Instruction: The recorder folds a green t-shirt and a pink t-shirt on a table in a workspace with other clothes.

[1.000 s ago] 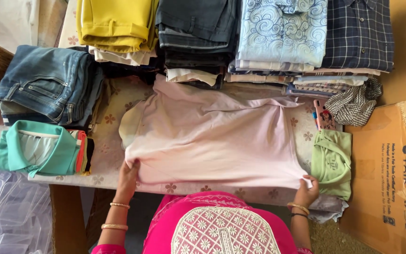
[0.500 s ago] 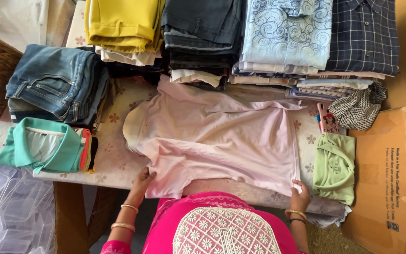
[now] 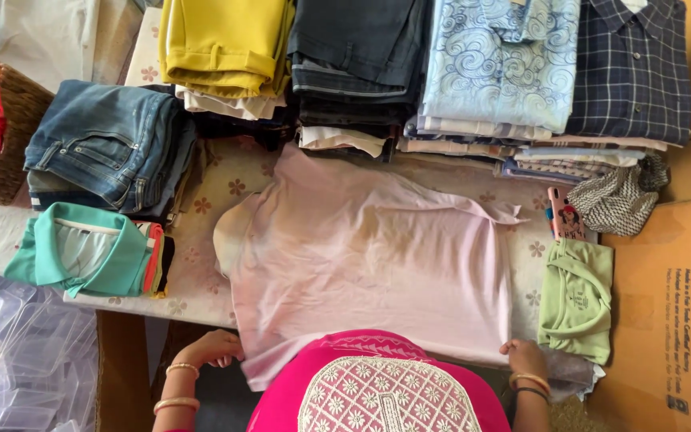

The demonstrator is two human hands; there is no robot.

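The pale pink shirt (image 3: pixel 369 280) lies spread flat across the middle of the frame on the flowered table cover (image 3: pixel 201 272), and I have its near hem pinched at both lower corners, my left hand (image 3: pixel 213 348) closed on the lower-left corner and my right hand (image 3: pixel 524 358) closed on the lower-right. I judge it light, soft and limp, so it will sag and wrinkle unless I grip the edges and keep it taut, well apart from the green polo (image 3: pixel 89 248) and the folded stacks above
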